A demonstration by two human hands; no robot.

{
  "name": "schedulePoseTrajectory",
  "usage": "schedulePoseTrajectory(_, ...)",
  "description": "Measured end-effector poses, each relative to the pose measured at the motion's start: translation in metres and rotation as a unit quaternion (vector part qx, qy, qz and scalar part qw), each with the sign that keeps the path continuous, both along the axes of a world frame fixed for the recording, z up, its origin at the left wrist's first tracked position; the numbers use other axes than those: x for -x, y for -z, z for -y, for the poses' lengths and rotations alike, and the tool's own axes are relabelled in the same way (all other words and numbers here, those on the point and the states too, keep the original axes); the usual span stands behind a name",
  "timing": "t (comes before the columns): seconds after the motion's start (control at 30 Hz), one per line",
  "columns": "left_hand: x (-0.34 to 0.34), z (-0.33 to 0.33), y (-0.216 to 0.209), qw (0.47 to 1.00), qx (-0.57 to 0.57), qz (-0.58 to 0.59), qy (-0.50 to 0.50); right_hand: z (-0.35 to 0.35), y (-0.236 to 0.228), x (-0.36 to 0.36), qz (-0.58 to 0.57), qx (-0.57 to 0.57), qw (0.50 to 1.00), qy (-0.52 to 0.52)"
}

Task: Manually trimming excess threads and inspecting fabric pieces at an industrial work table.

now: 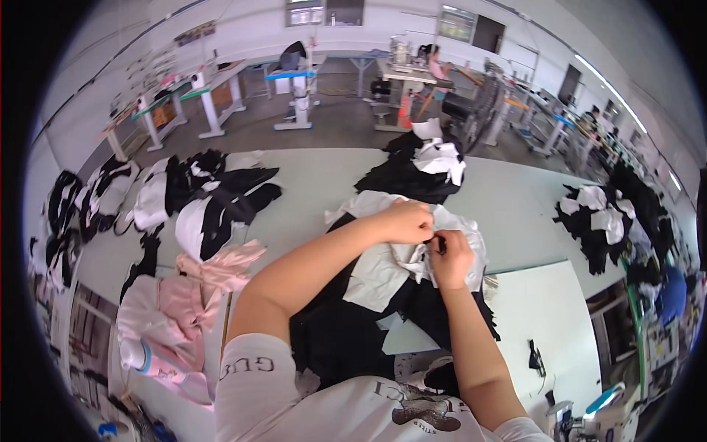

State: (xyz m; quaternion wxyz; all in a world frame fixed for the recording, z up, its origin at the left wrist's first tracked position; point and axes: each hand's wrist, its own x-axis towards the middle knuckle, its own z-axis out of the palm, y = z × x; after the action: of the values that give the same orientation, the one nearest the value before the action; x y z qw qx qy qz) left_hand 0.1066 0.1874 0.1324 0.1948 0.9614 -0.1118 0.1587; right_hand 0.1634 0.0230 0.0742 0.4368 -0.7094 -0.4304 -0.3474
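Note:
My two hands meet over a heap of white and black cloth pieces in front of me. My left hand (409,221) is closed in a fist above the white cloth (377,278), and whatever its fingers pinch is hidden. Close by on the right, my right hand (452,259) is closed round a small black object (442,245), mostly covered by the fingers. Black cloth (335,331) spreads below the white pieces, toward my body and under my forearms.
Black and white cloth piles lie at the far middle (442,162), left (199,214) and right (596,217) of the pale table (309,173). Pink cloth (177,302) and a pink-and-white bottle (158,362) sit at left. Small black snips (536,359) lie at right.

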Motion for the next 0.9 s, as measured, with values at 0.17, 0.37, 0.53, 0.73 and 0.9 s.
schedulePoseTrajectory(0.17, 0.006, -0.001, -0.022, 0.984, -0.124, 0.115, 0.061, 0.01, -0.012, 0.005, 0.005, 0.062, 0.997, 0.037)
schedulePoseTrajectory(0.37, -0.005, -0.012, -0.041, 0.928, -0.319, 0.139, 0.133, 0.02, -0.032, 0.02, -0.061, 0.197, 0.972, 0.11)
schedulePoseTrajectory(0.53, -0.019, -0.062, 0.01, 0.981, -0.178, 0.028, 0.07, 0.031, -0.004, 0.036, -0.102, 0.271, 0.956, 0.052)
schedulePoseTrajectory(0.73, -0.022, -0.079, 0.023, 0.957, 0.272, -0.097, -0.002, 0.056, 0.011, 0.028, -0.114, 0.158, 0.981, -0.006)
schedulePoseTrajectory(0.9, 0.077, -0.172, 0.145, 0.954, 0.156, -0.014, -0.257, 0.105, 0.007, 0.04, -0.118, 0.124, 0.982, 0.082)
